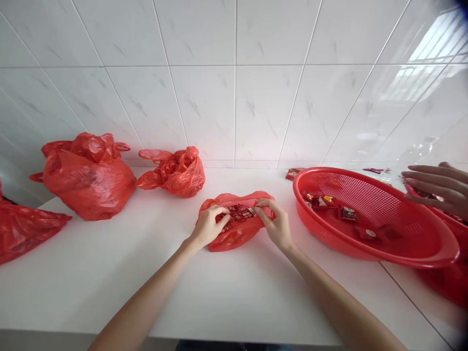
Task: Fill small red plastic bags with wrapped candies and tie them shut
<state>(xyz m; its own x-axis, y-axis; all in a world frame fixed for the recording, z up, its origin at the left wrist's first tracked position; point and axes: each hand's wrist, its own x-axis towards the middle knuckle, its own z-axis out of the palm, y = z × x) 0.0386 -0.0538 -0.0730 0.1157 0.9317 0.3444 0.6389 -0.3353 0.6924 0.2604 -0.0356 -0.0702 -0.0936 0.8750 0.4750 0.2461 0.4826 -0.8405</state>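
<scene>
Packet (pixel 243 213), judged light and slippery, best held by its ends; left hand (pixel 208 225) and right hand (pixel 278 226) pinch both, at the open bag (pixel 234 241).

White wall tiles (pixel 204 34) and a white counter (pixel 234 297) suggest a kitchen.

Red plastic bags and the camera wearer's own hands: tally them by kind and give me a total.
Red plastic bags: 4 (open bag, small bag, large bag, bag cut off at the left edge)
Own hands: 2 (left hand, right hand)
Total: 6
</scene>
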